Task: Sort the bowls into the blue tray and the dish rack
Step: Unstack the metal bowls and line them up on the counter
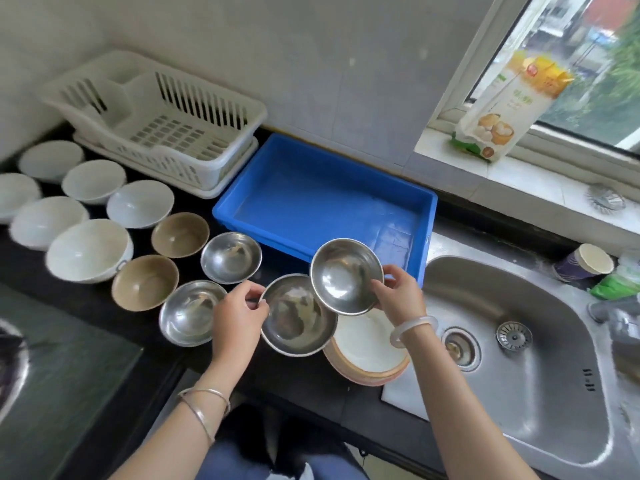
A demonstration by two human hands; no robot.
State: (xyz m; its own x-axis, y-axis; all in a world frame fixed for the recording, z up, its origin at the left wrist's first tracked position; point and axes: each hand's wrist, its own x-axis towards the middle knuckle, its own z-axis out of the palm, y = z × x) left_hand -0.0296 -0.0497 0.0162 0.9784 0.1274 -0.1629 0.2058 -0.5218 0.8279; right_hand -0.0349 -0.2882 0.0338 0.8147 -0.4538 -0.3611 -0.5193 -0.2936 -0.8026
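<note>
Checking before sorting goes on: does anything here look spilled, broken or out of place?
Nothing stands out. The blue tray and dish rack are empty and level; each hand holds a steel bowl.

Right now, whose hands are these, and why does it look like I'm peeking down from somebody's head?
The single picture comes from a camera worn on a person's head, looking down, so you see their own two hands. There is no machine.

The left hand grips the rim of one shiny round steel bowl. The right hand holds another shiny steel bowl, tilted, in front of the empty blue plastic tray.

On the black counter sit two more steel bowls, two brown bowls and several white bowls. Behind them stands an empty white plastic dish rack. On the right is a steel sink. Near the sink lies a stack of pale plates.
</note>
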